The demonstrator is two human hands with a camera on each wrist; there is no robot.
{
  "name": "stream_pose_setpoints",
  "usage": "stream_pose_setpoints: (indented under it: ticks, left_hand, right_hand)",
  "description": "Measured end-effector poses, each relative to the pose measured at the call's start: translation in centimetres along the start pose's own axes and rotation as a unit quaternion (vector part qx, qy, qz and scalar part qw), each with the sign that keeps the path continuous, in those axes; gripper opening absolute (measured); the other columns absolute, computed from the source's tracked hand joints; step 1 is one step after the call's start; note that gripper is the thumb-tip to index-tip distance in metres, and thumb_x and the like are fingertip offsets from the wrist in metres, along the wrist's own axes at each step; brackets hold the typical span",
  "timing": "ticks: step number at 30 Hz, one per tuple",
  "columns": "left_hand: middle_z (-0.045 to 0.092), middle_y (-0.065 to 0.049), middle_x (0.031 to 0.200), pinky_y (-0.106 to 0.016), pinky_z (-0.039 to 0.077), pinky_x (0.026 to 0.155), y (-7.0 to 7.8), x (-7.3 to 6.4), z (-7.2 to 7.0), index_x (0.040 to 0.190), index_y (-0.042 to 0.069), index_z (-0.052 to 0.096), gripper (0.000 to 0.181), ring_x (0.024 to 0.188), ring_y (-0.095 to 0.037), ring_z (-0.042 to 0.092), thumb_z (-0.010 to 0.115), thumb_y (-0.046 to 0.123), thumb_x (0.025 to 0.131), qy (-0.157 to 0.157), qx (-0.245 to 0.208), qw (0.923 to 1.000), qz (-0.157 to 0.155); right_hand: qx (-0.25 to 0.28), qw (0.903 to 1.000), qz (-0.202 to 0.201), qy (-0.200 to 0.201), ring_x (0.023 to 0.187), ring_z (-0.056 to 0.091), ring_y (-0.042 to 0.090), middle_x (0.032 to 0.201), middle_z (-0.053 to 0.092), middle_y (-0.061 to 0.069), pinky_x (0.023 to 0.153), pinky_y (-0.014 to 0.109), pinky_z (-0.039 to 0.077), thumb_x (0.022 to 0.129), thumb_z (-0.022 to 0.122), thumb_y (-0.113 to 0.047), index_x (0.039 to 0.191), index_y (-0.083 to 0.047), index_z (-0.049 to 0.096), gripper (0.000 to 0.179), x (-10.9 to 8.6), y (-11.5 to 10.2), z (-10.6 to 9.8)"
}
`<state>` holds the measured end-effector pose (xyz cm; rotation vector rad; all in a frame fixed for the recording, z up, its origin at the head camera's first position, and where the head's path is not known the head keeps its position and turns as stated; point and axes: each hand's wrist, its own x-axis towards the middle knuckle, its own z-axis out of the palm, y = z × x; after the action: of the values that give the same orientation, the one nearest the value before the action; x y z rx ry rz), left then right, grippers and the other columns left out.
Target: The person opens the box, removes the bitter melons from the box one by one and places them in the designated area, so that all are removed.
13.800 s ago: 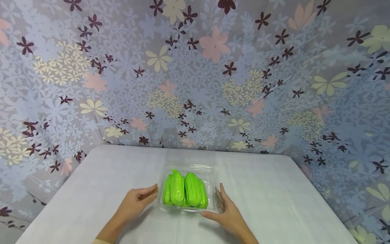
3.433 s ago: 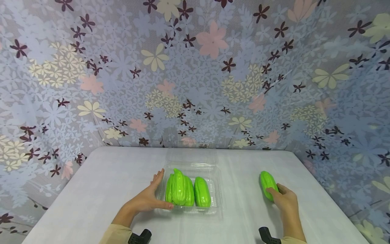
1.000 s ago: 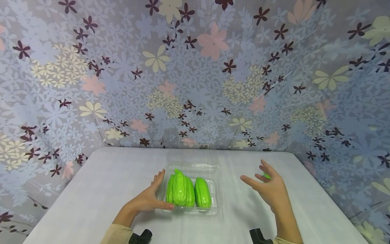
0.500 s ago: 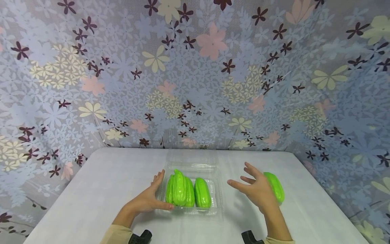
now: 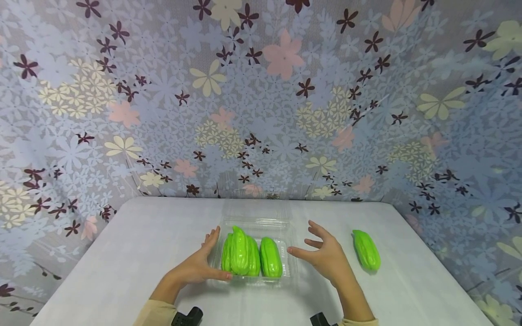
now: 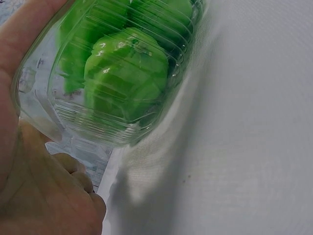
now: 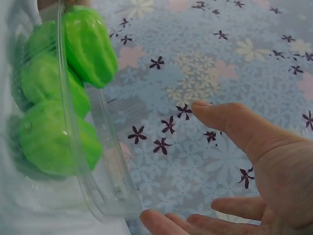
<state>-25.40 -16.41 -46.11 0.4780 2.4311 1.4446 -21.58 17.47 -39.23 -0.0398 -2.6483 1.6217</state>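
A clear plastic clamshell box [image 5: 265, 279] stands mid-table with its lid [image 5: 257, 209] folded back. Several glossy green ribbed gourds [image 5: 240, 253] lie bunched at its left, and another gourd [image 5: 271, 257] lies apart at its right. My left hand [image 5: 195, 267] holds the box's left side, thumb at the front edge, fingers along the side; the left wrist view shows the box wall [image 6: 98, 122] close to the palm. To the right of the box hovers my right hand [image 5: 328, 258], thumb and fingers spread, holding nothing. A single gourd [image 5: 366, 250] lies on the table to its right.
A white cloth covers the table [image 5: 163, 226]. Behind it hangs a flower-patterned fabric backdrop [image 5: 261, 113]. Dark wrist devices, such as the left one [image 5: 188, 317], show below both hands.
My right hand has let go of the single gourd on the right and moved left towards the box, leaving that gourd in full sight. My left hand stays at the box.
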Motion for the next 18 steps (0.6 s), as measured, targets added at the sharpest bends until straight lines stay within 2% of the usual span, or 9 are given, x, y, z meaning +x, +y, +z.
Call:
stream_pose_setpoints:
  ticks: [7,18]
  left_hand:
    - [-0.014,-0.017,0.165,-0.071,-0.005,0.111,-0.2,0.0,0.1,0.163,0.018,-0.003,0.134,0.148,-0.040,-0.018,0.093,0.033,0.071,-0.003,-0.003,1.0000,-0.001]
    - [-0.012,-0.018,0.166,-0.072,-0.003,0.111,0.1,0.0,0.0,0.163,0.015,-0.003,0.135,0.148,-0.042,-0.016,0.093,0.033,0.071,-0.002,0.007,1.0000,0.006]
  right_hand:
    - [0.030,0.9995,-0.004,-0.010,0.128,0.054,0.040,0.154,0.041,0.021,0.091,0.050,0.055,0.077,0.090,-0.035,0.156,-0.009,0.037,0.099,-0.1,-0.3,1.0]
    - [0.060,0.9978,-0.007,-0.029,0.124,0.058,0.040,0.147,0.048,0.022,0.087,0.048,0.057,0.077,0.090,-0.026,0.153,-0.006,0.042,0.093,-0.4,-0.4,2.2]
